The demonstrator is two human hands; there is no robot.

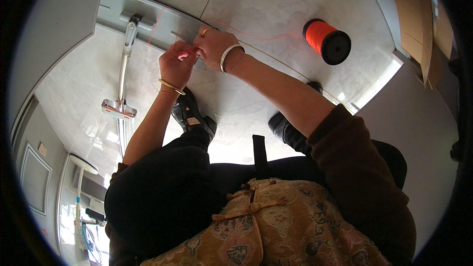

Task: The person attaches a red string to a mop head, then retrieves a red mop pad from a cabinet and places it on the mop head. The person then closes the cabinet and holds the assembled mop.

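Note:
My left hand [176, 66] and my right hand [216, 48] meet over the near edge of a long grey metal panel [109, 16] on the floor. Both are closed in a pinch, fingertips nearly touching, with a reddish tint of orange string between them; the exact grip is hidden. From an orange spool with black ends [322, 39], at the far right, the orange string [256, 37] curves across the floor to behind my right hand. More of this string crosses the panel left of my hands. A thin rod [180, 36] pokes out beside my fingers.
Left of my hands, a chrome-tubed stand [125, 54] with a crosspiece rises by the panel. My black shoes [191, 111] stand just below my hands. A cardboard box [411, 24] leans at the far right, and a grey wall panel [54, 24] bounds the left.

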